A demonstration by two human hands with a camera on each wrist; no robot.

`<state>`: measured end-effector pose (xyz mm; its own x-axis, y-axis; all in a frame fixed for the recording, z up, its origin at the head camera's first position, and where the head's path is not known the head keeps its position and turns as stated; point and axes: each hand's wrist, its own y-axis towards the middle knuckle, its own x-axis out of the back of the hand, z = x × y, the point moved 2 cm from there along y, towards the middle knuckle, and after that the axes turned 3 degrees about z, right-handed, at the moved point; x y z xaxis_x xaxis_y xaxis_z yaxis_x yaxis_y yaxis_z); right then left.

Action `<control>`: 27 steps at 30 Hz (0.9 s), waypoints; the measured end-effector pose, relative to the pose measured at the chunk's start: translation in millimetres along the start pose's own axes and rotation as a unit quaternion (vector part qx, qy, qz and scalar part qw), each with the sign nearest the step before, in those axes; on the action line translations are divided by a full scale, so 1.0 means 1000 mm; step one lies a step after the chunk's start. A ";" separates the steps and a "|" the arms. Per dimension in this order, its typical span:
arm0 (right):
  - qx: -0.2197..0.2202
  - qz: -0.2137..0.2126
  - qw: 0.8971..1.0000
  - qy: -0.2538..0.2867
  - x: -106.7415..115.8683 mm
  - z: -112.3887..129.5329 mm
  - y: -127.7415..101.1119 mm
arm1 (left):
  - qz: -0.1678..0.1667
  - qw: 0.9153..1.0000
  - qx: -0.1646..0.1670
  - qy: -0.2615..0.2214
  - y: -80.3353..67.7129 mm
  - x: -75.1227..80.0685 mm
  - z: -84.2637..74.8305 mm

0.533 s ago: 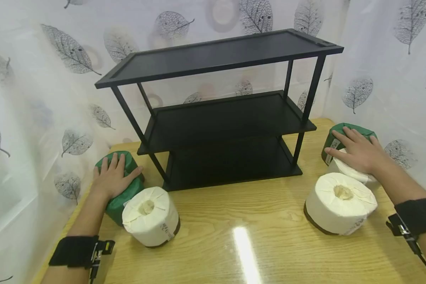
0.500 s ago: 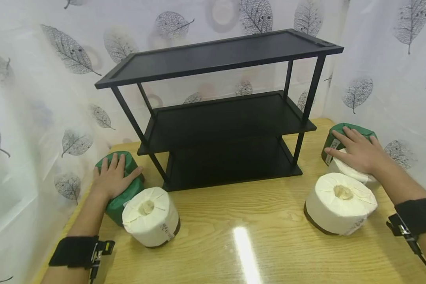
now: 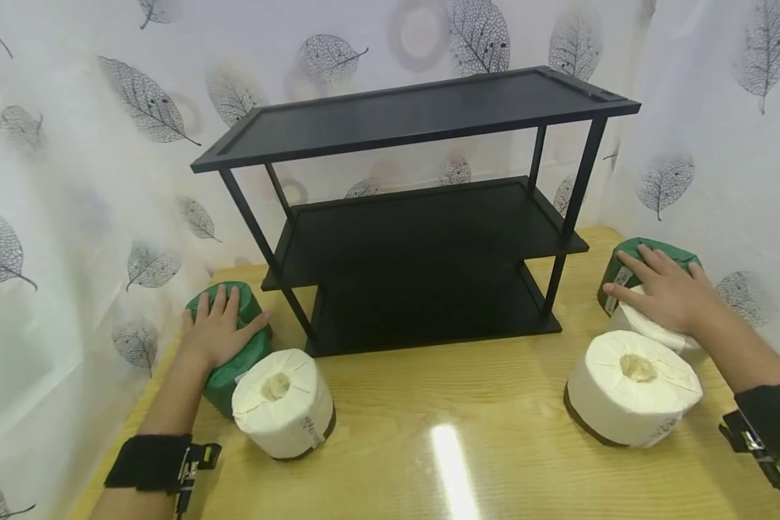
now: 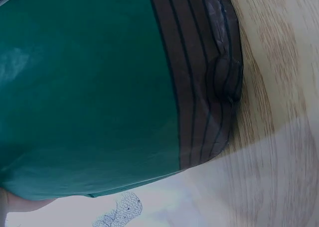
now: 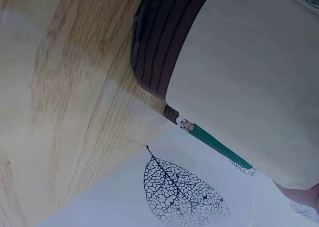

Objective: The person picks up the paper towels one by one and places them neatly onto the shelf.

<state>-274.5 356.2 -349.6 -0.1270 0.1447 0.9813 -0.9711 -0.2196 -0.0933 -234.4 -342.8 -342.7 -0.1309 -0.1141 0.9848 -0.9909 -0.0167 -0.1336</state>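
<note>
Presently: left hand (image 3: 217,334) lies flat, fingers straight, on top of the green-wrapped paper roll (image 3: 229,361) at the table's left edge; nothing is gripped. Right hand (image 3: 668,295) likewise lies with fingers extended across a white-wrapped paper roll (image 3: 656,334), fingertips reaching the second green-wrapped roll (image 3: 624,266) just behind it; no fingers curl round either.

Handling, as judged: the wrappers look soft and slick, so a lift would want fingers curled well down the sides, not a press from above. Neighbouring rolls stand touching, so each should be drawn clear before rising.

Also on the table: white roll, front left (image 3: 284,403), touching the green one; white roll, front right (image 3: 632,386), just beside the right hand's roll.

Surface: light wood-grain table (image 3: 455,462), glossy, with one glare streak.

Furniture: black three-tier metal rack (image 3: 422,217), standing centred at the back, shelves bare.

Surround: white curtain printed with grey leaves (image 3: 71,180) on all sides
</note>
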 end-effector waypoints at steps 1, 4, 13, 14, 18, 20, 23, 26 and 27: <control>-0.002 -0.001 1.000 -0.001 -0.002 -0.002 -0.003 | -0.002 1.000 -0.002 -0.001 -0.001 -0.003 -0.001; -0.003 -0.009 1.000 -0.007 -0.004 -0.006 -0.012 | -0.013 1.000 -0.007 -0.005 -0.006 -0.007 -0.004; 0.007 -0.004 1.000 -0.004 -0.013 -0.011 -0.026 | 0.000 1.000 -0.010 -0.004 -0.012 -0.014 -0.006; 0.008 -0.002 1.000 -0.001 -0.014 -0.010 -0.025 | 0.004 1.000 -0.010 -0.001 -0.011 -0.014 -0.006; 0.012 -0.001 1.000 0.013 -0.011 -0.007 -0.017 | 0.001 1.000 -0.009 -0.005 -0.009 -0.011 -0.004; 0.011 0.002 1.000 0.020 -0.008 -0.004 -0.011 | 0.000 1.000 -0.009 -0.009 -0.007 -0.007 -0.002; 0.010 0.005 1.000 0.025 -0.004 -0.003 -0.007 | 0.003 1.000 -0.009 -0.013 -0.003 -0.004 -0.001; 0.010 0.003 1.000 0.028 -0.003 -0.002 -0.006 | 0.007 1.000 -0.009 -0.013 -0.001 -0.001 0.001; 0.011 0.001 1.000 0.028 -0.003 -0.002 -0.006 | 0.006 1.000 -0.009 -0.013 0.000 0.000 0.001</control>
<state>-269.2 359.1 -352.4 -0.1406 0.1986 0.9699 -0.9664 -0.2405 -0.0909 -234.0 -343.9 -343.2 -0.1412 -0.1405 0.9800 -0.9898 0.0028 -0.1422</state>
